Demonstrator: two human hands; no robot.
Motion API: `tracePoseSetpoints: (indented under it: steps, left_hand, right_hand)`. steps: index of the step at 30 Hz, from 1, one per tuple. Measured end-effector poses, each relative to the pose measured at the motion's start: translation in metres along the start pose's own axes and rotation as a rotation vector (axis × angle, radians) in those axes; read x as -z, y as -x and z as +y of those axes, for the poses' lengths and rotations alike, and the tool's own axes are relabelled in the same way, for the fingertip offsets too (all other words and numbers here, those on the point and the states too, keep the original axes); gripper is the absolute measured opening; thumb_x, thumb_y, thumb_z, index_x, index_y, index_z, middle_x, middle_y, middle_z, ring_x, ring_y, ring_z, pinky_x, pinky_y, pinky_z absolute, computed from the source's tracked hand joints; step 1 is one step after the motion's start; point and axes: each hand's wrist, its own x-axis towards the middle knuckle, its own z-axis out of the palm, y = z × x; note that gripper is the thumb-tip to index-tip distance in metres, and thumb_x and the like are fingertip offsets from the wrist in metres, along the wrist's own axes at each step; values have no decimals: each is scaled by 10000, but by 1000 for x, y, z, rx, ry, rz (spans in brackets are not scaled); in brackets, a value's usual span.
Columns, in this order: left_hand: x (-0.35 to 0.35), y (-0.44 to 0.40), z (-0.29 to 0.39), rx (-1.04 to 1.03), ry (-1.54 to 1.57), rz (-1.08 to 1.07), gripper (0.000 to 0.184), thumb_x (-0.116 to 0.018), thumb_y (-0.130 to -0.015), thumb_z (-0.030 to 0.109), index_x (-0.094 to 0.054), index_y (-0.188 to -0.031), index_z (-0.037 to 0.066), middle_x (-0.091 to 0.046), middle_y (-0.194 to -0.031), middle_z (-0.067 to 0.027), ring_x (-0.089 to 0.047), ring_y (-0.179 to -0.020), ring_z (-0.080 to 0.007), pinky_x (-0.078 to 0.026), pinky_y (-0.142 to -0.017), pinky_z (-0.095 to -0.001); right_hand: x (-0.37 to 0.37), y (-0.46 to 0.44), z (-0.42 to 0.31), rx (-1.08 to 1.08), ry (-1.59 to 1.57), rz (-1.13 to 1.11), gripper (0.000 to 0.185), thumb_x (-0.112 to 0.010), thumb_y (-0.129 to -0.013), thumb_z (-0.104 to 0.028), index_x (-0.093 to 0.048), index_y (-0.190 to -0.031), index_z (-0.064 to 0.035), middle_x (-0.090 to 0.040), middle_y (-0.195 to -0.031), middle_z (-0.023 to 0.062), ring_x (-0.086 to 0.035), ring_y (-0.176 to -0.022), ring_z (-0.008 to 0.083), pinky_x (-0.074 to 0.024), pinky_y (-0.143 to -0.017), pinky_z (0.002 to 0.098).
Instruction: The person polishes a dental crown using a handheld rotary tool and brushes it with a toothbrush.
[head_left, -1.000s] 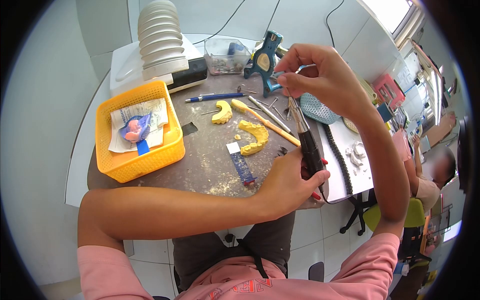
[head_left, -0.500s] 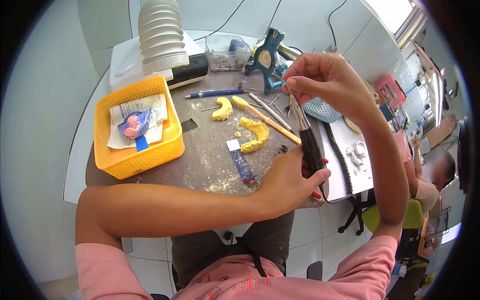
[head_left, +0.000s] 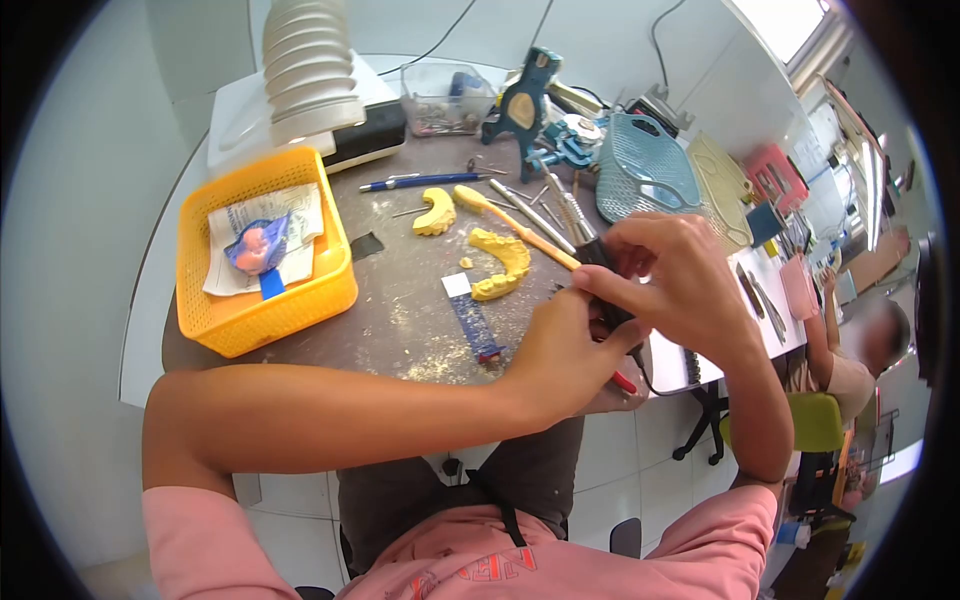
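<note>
A rotary handpiece (head_left: 594, 254) with a black body and silver nose points up and away from me. My left hand (head_left: 565, 345) is wrapped around its lower body. Higher up, my right hand (head_left: 672, 280) has closed around the same body, its thumb lying across the front. To the left of the handpiece is a wooden-handled brush (head_left: 530, 237). A yellow horseshoe-shaped dental model (head_left: 505, 262) rests beside the brush, with a smaller yellow model piece (head_left: 435, 212) farther back. Red handles (head_left: 624, 382) show beneath my left hand.
On the left stands a yellow basket (head_left: 345, 290) with papers and a blue-and-pink piece. Behind it is a ribbed white hose (head_left: 310, 70). A teal stand (head_left: 522, 110), a clear box (head_left: 445, 105) and a blue basket (head_left: 645, 160) line the back. Another person (head_left: 850, 350) sits at right.
My right hand has come down from the handpiece's tip to its black body. My left hand keeps its hold. The view has shifted slightly.
</note>
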Motion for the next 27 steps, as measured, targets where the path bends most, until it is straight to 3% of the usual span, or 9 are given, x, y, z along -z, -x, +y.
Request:
tracePoseSetpoints:
  steps: [7, 11, 12, 13, 14, 16, 21, 23, 27]
  left_hand:
    - [1, -1, 0, 11, 133, -72, 354, -694, -893, 127, -516, -1138, -56, -663, -1009, -133, -657, -935, -188, -516, -836, -318]
    - [5, -3, 6, 25, 185, -107, 334, -674, -907, 85, -499, -1162, -41, -644, -1086, -128, -635, -1042, -181, -501, -924, -308]
    - [4, -2, 9, 39, 206, -99, 318, -625, -943, 65, -497, -1212, -46, -647, -1149, -129, -627, -1059, -159, -498, -953, -277]
    - [3, -1, 12, 30, 204, -109, 318, -625, -943, 65, -497, -1212, -46, -647, -1149, -129, -627, -1059, -159, -498, -953, -277]
    - [2, 0, 13, 61, 204, -104, 312, -620, -944, 56, -497, -1213, -42, -646, -1156, -130, -626, -1064, -159, -500, -956, -280]
    - [3, -1, 14, 103, 179, -104, 299, -616, -945, 48, -501, -1211, -24, -648, -1156, -132, -623, -1070, -161, -503, -959, -287]
    - [1, -3, 16, 85, 204, -99, 311, -670, -917, 74, -510, -1153, -49, -666, -1111, -154, -637, -1072, -183, -503, -958, -302]
    - [3, -2, 16, 99, 158, -144, 293, -619, -950, 60, -504, -1210, -11, -648, -1150, -131, -615, -1075, -164, -500, -974, -303]
    - [3, -2, 18, 135, 205, -147, 304, -622, -948, 60, -497, -1212, -25, -648, -1158, -138, -623, -1079, -172, -501, -981, -310]
  right_hand:
    - [-5, 4, 6, 5, -14, 11, 324, -709, -811, -296, -692, -789, 26, -587, -651, 126, -587, -578, 271, -465, -579, 346]
    - [10, -2, 23, 13, -162, -72, 239, -647, -894, -235, -724, -865, -10, -666, -721, 85, -626, -611, 171, -498, -591, 309]
    - [22, -11, 36, -60, -307, -7, 272, -628, -934, -273, -739, -924, -24, -694, -747, 48, -640, -641, 107, -509, -597, 266]
    - [33, -28, 58, -94, -423, 209, 400, -652, -923, -416, -758, -893, -32, -674, -652, 59, -620, -536, 86, -484, -516, 246]
    - [51, -45, 78, -232, -332, 349, 434, -649, -923, -432, -749, -884, -12, -678, -658, 61, -628, -548, 85, -484, -502, 239]
    - [74, -83, 145, -250, 14, 524, 336, -675, -893, -341, -745, -862, -13, -706, -711, 98, -674, -601, 152, -533, -605, 305]
    - [73, -144, 253, -510, 344, 240, 217, -735, -801, -238, -747, -896, -44, -730, -880, 143, -701, -927, 293, -548, -849, 384]
    - [62, -162, 272, -653, 341, 61, 249, -752, -791, -250, -738, -924, -40, -732, -940, 139, -689, -980, 308, -548, -856, 399]
    - [36, -180, 286, -643, 353, 58, 271, -778, -772, -249, -735, -933, -36, -732, -953, 138, -688, -994, 304, -549, -858, 411]
